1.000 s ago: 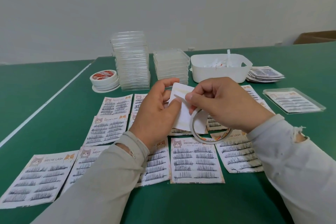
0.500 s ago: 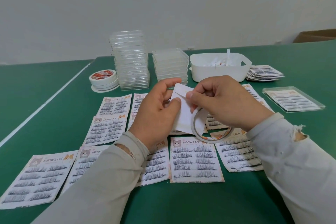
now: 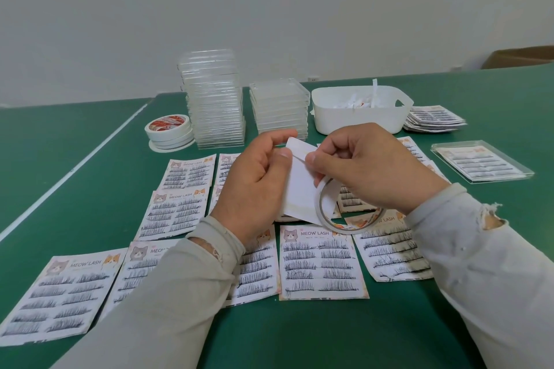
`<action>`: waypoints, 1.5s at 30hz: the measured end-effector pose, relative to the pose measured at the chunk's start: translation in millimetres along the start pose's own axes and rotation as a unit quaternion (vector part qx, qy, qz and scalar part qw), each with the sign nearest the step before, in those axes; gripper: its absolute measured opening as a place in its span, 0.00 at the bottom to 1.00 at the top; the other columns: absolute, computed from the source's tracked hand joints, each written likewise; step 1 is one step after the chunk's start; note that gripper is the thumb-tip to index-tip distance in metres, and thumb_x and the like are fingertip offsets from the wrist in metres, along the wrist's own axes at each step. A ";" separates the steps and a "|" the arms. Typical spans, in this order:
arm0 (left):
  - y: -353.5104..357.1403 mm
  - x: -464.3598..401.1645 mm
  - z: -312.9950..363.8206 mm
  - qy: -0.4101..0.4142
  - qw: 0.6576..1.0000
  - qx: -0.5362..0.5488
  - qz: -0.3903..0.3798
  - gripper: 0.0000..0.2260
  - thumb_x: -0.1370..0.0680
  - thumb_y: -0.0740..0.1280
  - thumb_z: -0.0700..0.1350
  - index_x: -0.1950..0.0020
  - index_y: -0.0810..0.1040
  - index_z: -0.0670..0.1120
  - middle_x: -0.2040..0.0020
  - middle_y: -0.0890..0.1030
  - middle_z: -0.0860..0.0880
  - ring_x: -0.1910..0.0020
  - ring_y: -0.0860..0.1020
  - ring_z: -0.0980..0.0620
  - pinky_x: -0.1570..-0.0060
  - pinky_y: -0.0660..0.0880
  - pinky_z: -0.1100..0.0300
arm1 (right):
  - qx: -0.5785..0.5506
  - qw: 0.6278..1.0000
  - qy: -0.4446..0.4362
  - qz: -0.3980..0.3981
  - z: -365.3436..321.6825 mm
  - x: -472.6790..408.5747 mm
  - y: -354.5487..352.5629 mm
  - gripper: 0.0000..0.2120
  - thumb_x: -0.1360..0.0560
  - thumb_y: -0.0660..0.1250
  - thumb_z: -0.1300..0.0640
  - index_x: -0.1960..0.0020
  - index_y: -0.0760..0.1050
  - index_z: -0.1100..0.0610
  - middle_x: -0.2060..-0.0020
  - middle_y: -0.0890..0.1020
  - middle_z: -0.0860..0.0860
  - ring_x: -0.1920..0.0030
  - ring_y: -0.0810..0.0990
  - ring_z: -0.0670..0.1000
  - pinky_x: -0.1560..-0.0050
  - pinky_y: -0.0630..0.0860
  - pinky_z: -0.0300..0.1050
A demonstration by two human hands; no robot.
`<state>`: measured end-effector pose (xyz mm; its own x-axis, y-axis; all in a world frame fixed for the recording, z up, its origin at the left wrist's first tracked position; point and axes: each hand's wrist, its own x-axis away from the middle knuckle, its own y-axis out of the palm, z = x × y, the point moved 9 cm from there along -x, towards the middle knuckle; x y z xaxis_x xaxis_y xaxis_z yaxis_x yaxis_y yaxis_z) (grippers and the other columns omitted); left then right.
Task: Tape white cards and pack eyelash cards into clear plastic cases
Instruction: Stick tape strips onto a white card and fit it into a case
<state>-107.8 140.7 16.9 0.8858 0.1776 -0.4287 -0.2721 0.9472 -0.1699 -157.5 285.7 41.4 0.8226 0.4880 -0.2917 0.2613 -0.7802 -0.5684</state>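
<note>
White card [image 3: 301,189] stood upright, pinched in the left hand [image 3: 257,186]; the right hand [image 3: 368,168] pinched tape [image 3: 299,158] across its top.

The green table [image 3: 299,335] carries eyelash cards [image 3: 322,263], clear case stacks [image 3: 214,99], tape rolls [image 3: 169,130], and a white bin [image 3: 359,123].

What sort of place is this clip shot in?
Probably a small hand-packing workstation, not a factory line: a green table covered in eyelash cards, stacks of clear plastic cases, and spare tape rolls against a bare wall.
</note>
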 end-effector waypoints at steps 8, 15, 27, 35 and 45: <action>-1.1 -0.6 -0.3 0.001 1.000 -0.004 0.010 0.11 0.16 0.62 0.39 0.42 0.80 0.53 0.61 0.79 0.42 0.66 0.75 0.58 0.67 0.73 0.64 | 0.008 1.000 0.013 0.013 1.9 -0.2 -1.6 0.12 0.25 0.74 0.52 0.66 0.83 0.55 0.79 0.76 0.43 0.79 0.68 0.42 0.75 0.64 0.30; 1.6 -0.7 1.7 0.022 1.000 -0.008 -0.004 0.12 0.17 0.62 0.39 0.43 0.80 0.54 0.65 0.76 0.42 0.66 0.72 0.56 0.67 0.72 0.63 | 0.025 0.999 0.029 0.025 2.1 0.7 -4.2 0.12 0.26 0.74 0.53 0.67 0.82 0.56 0.82 0.73 0.42 0.80 0.68 0.43 0.76 0.63 0.29; 4.6 1.6 5.0 0.043 0.999 -0.010 0.000 0.06 0.19 0.63 0.46 0.46 0.79 0.53 0.61 0.80 0.60 0.63 0.76 0.62 0.63 0.73 0.68 | 0.027 0.999 0.035 0.015 2.1 1.9 -0.3 0.12 0.26 0.74 0.53 0.66 0.83 0.57 0.82 0.72 0.42 0.81 0.68 0.42 0.78 0.61 0.30; -1.8 2.1 12.6 0.076 0.994 -0.076 0.031 0.07 0.18 0.61 0.48 0.45 0.78 0.56 0.59 0.80 0.62 0.60 0.76 0.62 0.59 0.72 0.66 | 0.014 0.999 0.016 0.033 -1.5 1.5 -0.2 0.12 0.27 0.74 0.51 0.66 0.81 0.55 0.80 0.75 0.42 0.79 0.69 0.42 0.76 0.64 0.31; 2.6 -1.2 -4.5 -0.012 1.000 -0.028 -0.005 0.17 0.16 0.64 0.48 0.56 0.81 0.37 0.63 0.79 0.35 0.66 0.73 0.52 0.64 0.70 0.57 | 0.041 0.997 -0.013 0.062 -5.2 0.8 -2.5 0.11 0.26 0.74 0.47 0.64 0.82 0.53 0.74 0.81 0.46 0.76 0.71 0.41 0.74 0.67 0.32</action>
<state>-111.3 141.7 13.0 0.8976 0.1752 -0.4046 -0.2827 0.9328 -0.2234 -154.9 286.0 46.6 0.8319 0.4008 -0.3838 0.1149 -0.8010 -0.5876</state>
